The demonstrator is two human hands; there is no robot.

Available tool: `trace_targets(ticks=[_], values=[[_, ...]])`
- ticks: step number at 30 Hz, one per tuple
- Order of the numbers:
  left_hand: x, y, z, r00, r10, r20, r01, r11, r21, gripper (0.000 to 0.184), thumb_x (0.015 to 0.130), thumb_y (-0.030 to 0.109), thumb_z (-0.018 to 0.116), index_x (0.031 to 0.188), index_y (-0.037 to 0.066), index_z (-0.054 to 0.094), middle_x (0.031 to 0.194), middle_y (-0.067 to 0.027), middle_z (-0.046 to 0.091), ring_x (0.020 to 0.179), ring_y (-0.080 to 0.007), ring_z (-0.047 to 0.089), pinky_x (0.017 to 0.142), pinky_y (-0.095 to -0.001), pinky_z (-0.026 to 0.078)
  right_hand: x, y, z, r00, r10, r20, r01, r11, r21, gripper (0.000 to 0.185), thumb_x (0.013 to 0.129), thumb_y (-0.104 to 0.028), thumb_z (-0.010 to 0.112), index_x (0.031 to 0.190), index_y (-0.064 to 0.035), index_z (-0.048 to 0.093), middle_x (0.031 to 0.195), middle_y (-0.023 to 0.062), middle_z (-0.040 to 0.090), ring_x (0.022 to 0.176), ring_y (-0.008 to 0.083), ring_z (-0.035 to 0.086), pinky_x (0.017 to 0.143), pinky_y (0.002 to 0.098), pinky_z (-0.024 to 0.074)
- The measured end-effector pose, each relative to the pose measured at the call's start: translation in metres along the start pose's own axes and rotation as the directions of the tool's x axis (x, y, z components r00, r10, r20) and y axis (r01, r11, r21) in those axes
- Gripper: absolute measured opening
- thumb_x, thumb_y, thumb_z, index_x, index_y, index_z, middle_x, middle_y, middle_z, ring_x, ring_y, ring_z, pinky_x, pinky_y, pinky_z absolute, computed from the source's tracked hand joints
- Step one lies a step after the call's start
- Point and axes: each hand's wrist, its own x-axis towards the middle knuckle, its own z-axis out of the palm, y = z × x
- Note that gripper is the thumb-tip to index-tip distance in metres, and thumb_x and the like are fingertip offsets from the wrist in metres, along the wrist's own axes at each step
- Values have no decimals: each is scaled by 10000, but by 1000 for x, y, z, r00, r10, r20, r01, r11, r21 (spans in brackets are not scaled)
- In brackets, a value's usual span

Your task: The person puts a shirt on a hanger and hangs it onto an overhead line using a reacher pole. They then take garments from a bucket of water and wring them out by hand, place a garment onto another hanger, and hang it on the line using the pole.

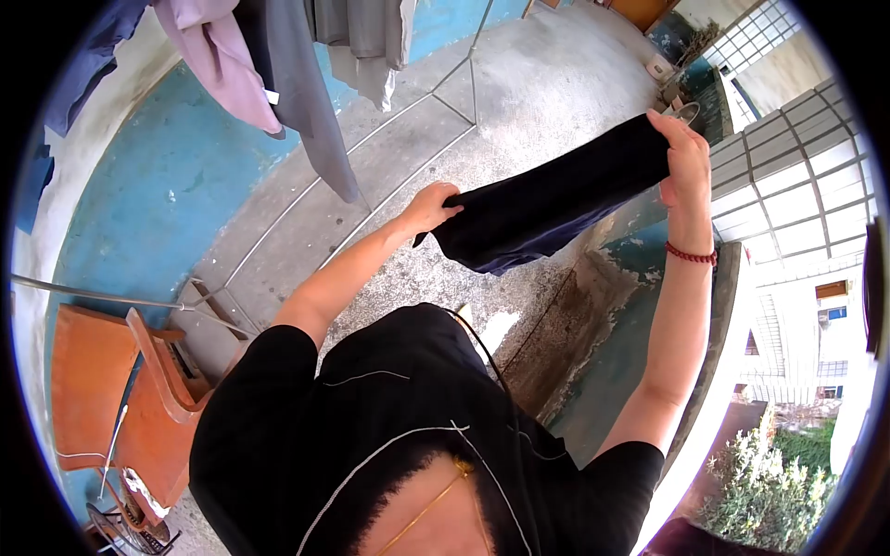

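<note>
A black piece of cloth [556, 199] is stretched between my two hands, in front of my chest and above the concrete floor. My left hand [432, 208] pinches its left end, with the fingers closed on the fabric. At the upper right, my right hand [684, 159] grips the other end between thumb and fingers, and a red bead bracelet circles that wrist. The lower edge of the cloth sags a little between the hands.
Pink and grey garments [218, 65] hang at the upper left beside a blue wall [158, 185]. A metal rack frame [371, 139] stands on the floor. An orange-brown chair [102, 380] is at the lower left. Along the right runs a low wall [728, 324] below white tiles.
</note>
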Motion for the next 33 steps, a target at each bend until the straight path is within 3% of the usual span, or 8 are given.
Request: trace_targets(ticks=[3, 6, 16, 20, 23, 27, 31, 33], values=[[26, -28, 35, 887, -421, 192, 462, 789, -404, 238, 775, 143, 610, 954, -11, 587, 768, -92, 612, 694, -172, 560, 640, -308, 429, 60, 9, -53, 1000, 19, -16, -19, 1000, 5, 187, 790, -115, 585, 882, 40, 636, 801, 83, 639, 708, 159, 607, 644, 248, 470], [71, -33, 41, 836, -533, 129, 425, 480, -767, 250, 844, 142, 557, 1049, 1, 573, 890, -42, 609, 767, -108, 567, 667, -238, 454, 119, 38, -118, 990, 129, 50, -124, 987, -107, 182, 804, -114, 575, 895, 34, 627, 838, 87, 641, 739, 165, 613, 661, 250, 485], [233, 37, -72, 804, -579, 138, 534, 599, -596, 182, 745, 137, 660, 881, 37, 594, 801, -27, 614, 712, -100, 586, 637, -243, 476, 238, 136, -241, 932, 306, 192, -242, 924, -297, 79, 664, -71, 607, 737, -65, 578, 612, -44, 490, 509, 82, 452, 422, 216, 325], [282, 48, -99, 853, -502, 142, 518, 788, -333, 227, 716, 199, 715, 835, 53, 589, 757, -6, 594, 671, -75, 554, 605, -213, 443, 283, 165, -237, 995, 101, 3, -84, 847, -524, 66, 665, -81, 618, 719, -50, 599, 597, -7, 535, 511, 101, 502, 436, 247, 384], [308, 36, -118, 913, -392, 108, 403, 908, -113, 252, 731, 237, 713, 842, 43, 596, 751, 13, 569, 699, -63, 511, 635, -214, 407, 312, 163, -217, 945, -326, 2, 134, 384, -913, 146, 704, -129, 602, 798, -24, 640, 709, 135, 638, 641, 184, 638, 600, 315, 490], [320, 24, -139, 907, -409, 96, 415, 908, -56, 246, 802, 292, 643, 794, 48, 617, 707, 45, 534, 679, -47, 464, 624, -212, 379, 365, 159, -184, 993, 33, -117, -80, 900, -428, 192, 782, -157, 555, 787, 18, 633, 628, 83, 597, 491, 168, 586, 505, 296, 486], [309, -42, -140, 909, -404, 104, 393, 913, 113, 277, 853, 273, 578, 728, 26, 567, 618, 50, 460, 611, -40, 396, 533, -229, 353, 388, 125, -107, 990, 141, 12, -140, 988, -66, 182, 776, -134, 558, 732, 30, 623, 581, 38, 549, 484, 122, 523, 458, 262, 446], [302, -64, -132, 892, -440, 104, 367, 839, 402, 312, 786, 314, 613, 817, 3, 607, 697, -92, 614, 655, -214, 577, 601, -367, 436, 396, 110, -56, 984, 10, 177, 2, 998, -70, 165, 751, -120, 566, 704, 29, 621, 573, 22, 539, 497, 100, 486, 455, 253, 401]])
